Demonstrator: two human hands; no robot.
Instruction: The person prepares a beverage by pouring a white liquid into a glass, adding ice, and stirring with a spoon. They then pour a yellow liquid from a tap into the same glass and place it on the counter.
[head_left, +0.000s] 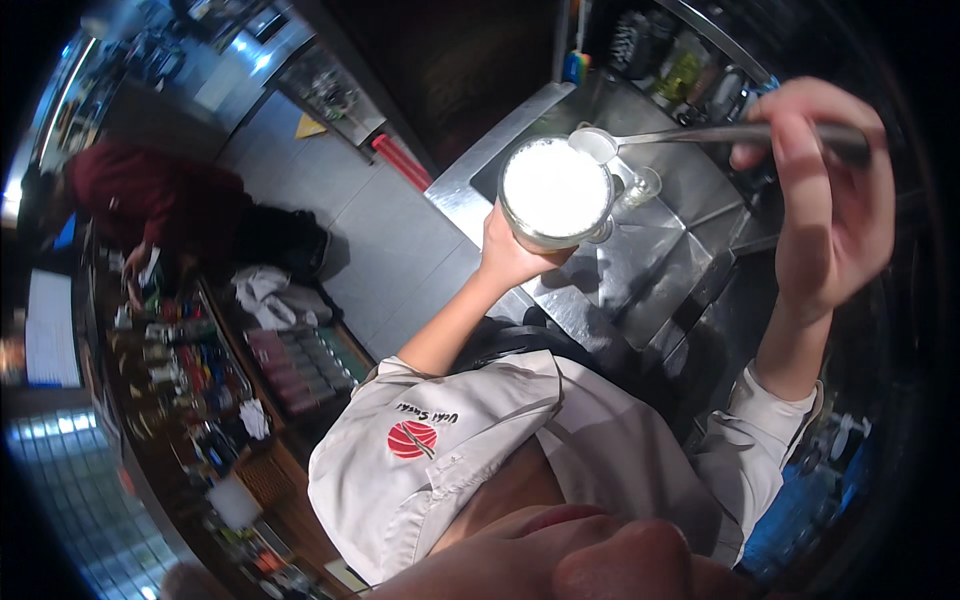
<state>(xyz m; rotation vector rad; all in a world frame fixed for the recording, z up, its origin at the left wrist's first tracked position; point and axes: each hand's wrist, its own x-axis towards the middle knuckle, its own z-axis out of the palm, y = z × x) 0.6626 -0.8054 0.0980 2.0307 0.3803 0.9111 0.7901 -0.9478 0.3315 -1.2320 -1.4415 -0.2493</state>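
Observation:
My left hand is wrapped round a clear glass from its near side. White, frothy-looking content, brightly lit, fills the glass up to about the rim. Between the fingers of my right hand, raised at the right, is the handle of a long metal spoon. Its round bowl, pale on top, overlaps the far right rim of the glass in the picture; whether it touches the rim I cannot tell.
Below the glass lies a stainless steel work surface, with a small clear glass on it. Bottles stand at the back right. At far left, a person in a dark red top leans over a cluttered counter. Tiled floor runs between us.

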